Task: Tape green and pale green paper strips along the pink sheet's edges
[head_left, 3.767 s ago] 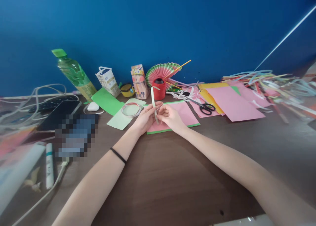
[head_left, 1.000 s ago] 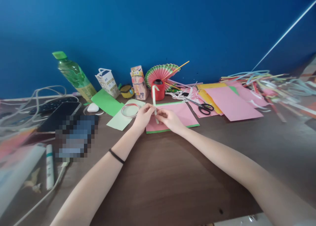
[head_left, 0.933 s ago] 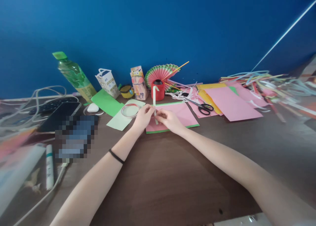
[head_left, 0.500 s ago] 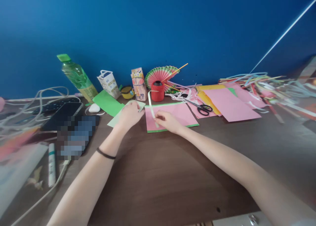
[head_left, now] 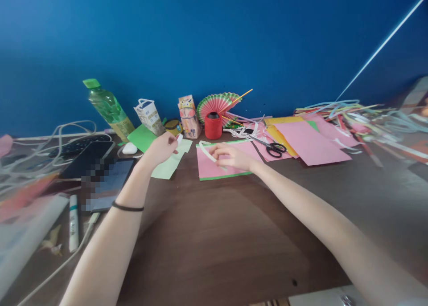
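one pale strip [head_left: 207, 153] is pinched in the loosely curled right hand [head_left: 231, 157].

A deep blue wall [head_left: 200, 38] rose behind a dark brown table [head_left: 214, 243] with a faint wood grain. A thin white line [head_left: 381, 48] slanted across the wall's right side. Soft light gave the table's right part a greyish sheen.

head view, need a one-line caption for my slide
Right hand holds a pale strip over green-edged pink paper; left hand holds a mostly hidden white item near pale green paper.
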`<state>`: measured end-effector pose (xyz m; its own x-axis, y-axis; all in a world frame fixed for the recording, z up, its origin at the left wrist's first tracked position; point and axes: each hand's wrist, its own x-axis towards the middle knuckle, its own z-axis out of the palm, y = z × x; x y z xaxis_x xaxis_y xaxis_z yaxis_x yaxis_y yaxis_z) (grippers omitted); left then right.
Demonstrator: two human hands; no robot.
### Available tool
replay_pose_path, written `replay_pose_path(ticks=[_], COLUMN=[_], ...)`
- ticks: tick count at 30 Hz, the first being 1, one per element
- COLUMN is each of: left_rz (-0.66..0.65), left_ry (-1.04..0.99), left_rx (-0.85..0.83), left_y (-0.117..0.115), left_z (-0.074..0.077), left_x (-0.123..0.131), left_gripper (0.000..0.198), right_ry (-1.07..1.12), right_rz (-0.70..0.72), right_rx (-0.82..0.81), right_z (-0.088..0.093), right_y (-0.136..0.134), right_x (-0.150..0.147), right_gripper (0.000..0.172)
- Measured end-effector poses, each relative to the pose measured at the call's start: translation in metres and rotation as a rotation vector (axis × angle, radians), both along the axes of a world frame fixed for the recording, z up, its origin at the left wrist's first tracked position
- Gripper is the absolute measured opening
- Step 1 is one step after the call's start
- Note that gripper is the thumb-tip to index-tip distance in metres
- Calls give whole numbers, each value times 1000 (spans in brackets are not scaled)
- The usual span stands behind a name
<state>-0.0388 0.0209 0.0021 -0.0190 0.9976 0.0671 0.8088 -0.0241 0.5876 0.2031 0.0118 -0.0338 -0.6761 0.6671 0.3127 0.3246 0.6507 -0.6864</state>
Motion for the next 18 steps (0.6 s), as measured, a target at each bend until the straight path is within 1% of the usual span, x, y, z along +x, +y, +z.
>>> replay_pose_path(ticks=[2,4,5,7,8,10,14,16,18], left_rz=[-75,-196,-258,-379,-422,-483,-527,-520,-512], left_ry=[-233,-445,-520,-611,-641,-675,-648,-614,-569], left_rx=[-30,-96,-128,-173,-188,-200,-174,-166,-170], left_y=[-2,-6,-8,-13,-15,-17,-17,-17,-19], left_z=[5,10,13,17,18,20,19,18,17], left_x=[3,9,13,20,22,25,26,28,31], left_gripper=[9,11,12,13,13,13,13,13,12], right_ry=[-79,-133,-139,-113,-83,20,304,367,357], right_rz=[-67,-171,-223,-307,-342,-408,-534,-531,-472], right_rx=[-64,-99,-107,-112,-107,-57,154,222,267], right_z=[-3,-7,-10,-15,-17,-18,-7,1,7], right_y=[5,8,10,12,12,12,3,-4,-10], right_x=[3,4,4,4,3,1,-2,-5,-9], right_gripper=[18,10,6,16,20,20,19,23,29])
